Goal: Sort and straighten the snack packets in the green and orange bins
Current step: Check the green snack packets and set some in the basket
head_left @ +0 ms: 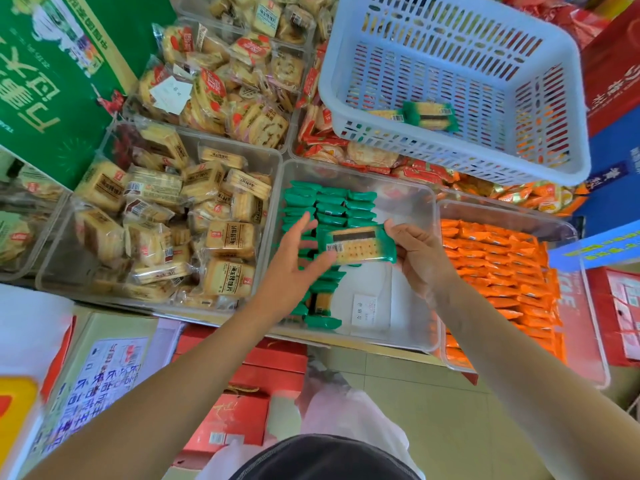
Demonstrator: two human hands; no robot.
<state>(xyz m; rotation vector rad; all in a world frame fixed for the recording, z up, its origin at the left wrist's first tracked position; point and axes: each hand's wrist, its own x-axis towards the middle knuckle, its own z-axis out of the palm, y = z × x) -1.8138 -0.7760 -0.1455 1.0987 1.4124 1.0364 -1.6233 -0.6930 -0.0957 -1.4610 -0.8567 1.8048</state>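
A green cracker packet (358, 244) hangs above the clear bin of green packets (414, 199). My right hand (420, 252) grips its right end. My left hand (294, 251) has its thumb at the packet's left end and its fingers spread. Rows of green packets (329, 206) stand on edge along the bin's left side; its right half shows a white paper label (367, 308). To the right, the clear bin (588, 341) holds tidy rows of orange packets (498, 265). One more green packet (431, 116) lies in the white basket (415, 147).
Clear bins of beige biscuit packs (166, 216) lie to the left and behind. The white slotted basket rests on red snack packs (381, 161) at the back right. A green carton (52, 81) stands far left. Red boxes (242, 403) sit on the floor below.
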